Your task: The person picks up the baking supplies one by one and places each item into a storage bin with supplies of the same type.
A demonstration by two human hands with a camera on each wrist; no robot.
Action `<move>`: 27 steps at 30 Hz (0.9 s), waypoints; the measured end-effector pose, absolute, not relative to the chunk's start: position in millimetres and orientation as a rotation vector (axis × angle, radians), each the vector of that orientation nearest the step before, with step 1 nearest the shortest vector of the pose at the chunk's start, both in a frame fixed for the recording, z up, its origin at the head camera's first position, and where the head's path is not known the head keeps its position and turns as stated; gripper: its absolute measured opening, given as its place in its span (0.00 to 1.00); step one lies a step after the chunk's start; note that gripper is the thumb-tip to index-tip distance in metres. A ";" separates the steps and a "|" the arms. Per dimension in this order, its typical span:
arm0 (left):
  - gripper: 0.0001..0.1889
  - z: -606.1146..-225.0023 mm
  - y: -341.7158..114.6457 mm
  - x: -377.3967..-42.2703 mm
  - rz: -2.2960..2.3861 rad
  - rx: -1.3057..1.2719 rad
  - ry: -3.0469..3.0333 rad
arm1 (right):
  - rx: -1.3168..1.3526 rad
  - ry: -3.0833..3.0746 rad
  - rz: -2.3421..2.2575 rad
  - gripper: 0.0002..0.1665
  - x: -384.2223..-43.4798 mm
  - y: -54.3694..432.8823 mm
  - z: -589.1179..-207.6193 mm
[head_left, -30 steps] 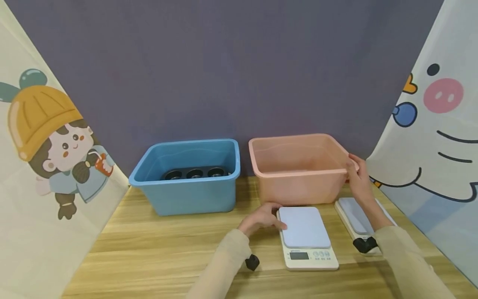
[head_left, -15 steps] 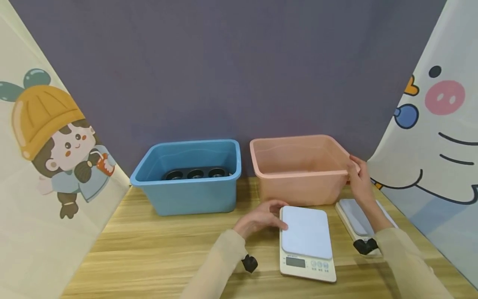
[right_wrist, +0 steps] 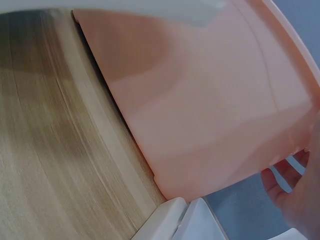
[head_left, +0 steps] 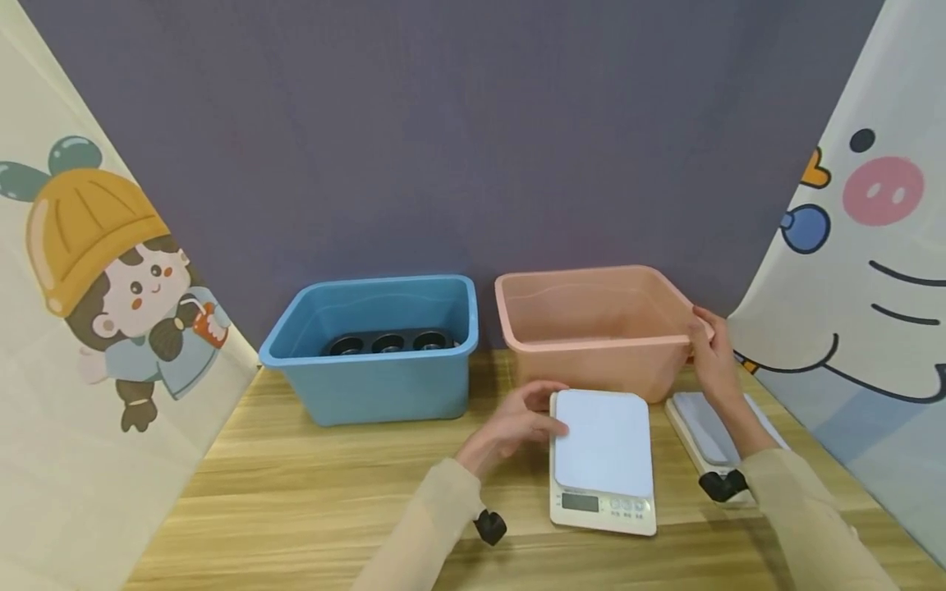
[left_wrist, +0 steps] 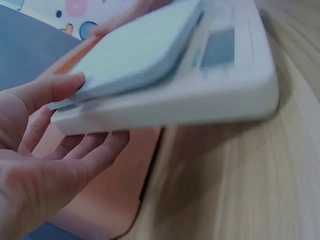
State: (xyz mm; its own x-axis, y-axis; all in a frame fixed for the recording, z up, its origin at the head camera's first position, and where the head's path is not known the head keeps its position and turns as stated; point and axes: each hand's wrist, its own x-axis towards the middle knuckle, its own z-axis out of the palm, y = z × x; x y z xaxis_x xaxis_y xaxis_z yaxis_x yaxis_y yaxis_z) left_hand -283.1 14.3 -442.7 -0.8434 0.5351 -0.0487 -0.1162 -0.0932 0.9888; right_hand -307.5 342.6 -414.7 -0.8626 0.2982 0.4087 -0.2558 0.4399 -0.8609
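Note:
My left hand (head_left: 513,423) grips a white digital kitchen scale (head_left: 602,447) by its left far corner. In the left wrist view, the thumb presses on the weighing plate (left_wrist: 135,55) and the other fingers curl underneath. The scale is raised off the table, display end toward me. My right hand (head_left: 713,357) holds the right front corner of the pink plastic bin (head_left: 591,373), just behind the scale. Seen from the right wrist, fingers (right_wrist: 272,187) reach round the bin's corner.
A second kitchen scale (head_left: 698,431) lies right of the pink bin, partly hidden under my right forearm. To the left stands a blue bin (head_left: 384,390) with a dark muffin tin (head_left: 388,341) inside. A grey curtain (head_left: 473,139) closes off the back of the wooden table (head_left: 310,492).
My left hand first draws the scale toward me and lifts it, then moves it slightly away, toward the pink bin. The right hand keeps its hold on the bin's corner.

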 end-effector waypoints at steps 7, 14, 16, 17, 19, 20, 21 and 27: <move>0.31 -427.8 15.7 -280.4 2.063 0.454 1.828 | -0.032 -2.200 1.391 0.33 -313.4 349.9 -427.6; 0.32 -404.2 8.7 -282.6 2.148 0.551 1.818 | -0.020 -2.191 1.405 0.33 -315.8 348.9 -428.2; 0.33 -398.0 6.3 -283.7 2.161 0.586 1.831 | -0.026 -2.193 1.407 0.33 -315.6 348.3 -427.4; 0.33 -395.3 5.4 -283.8 2.166 0.600 1.833 | -0.027 -2.191 1.412 0.33 -314.8 347.5 -426.5; 0.33 -391.1 4.1 -283.5 2.159 0.610 1.846 | -0.028 -2.186 1.430 0.32 -312.3 345.1 -422.9; 0.33 -389.6 3.7 -283.1 2.151 0.610 1.849 | -0.028 -2.187 1.434 0.32 -310.4 343.3 -420.5; 0.33 -388.3 3.7 -282.5 2.144 0.611 1.850 | -0.028 -2.189 1.438 0.32 -307.9 341.0 -417.4; 0.32 -377.3 5.1 -278.9 2.122 0.647 1.897 | -0.054 -2.192 1.448 0.32 -303.4 336.6 -410.6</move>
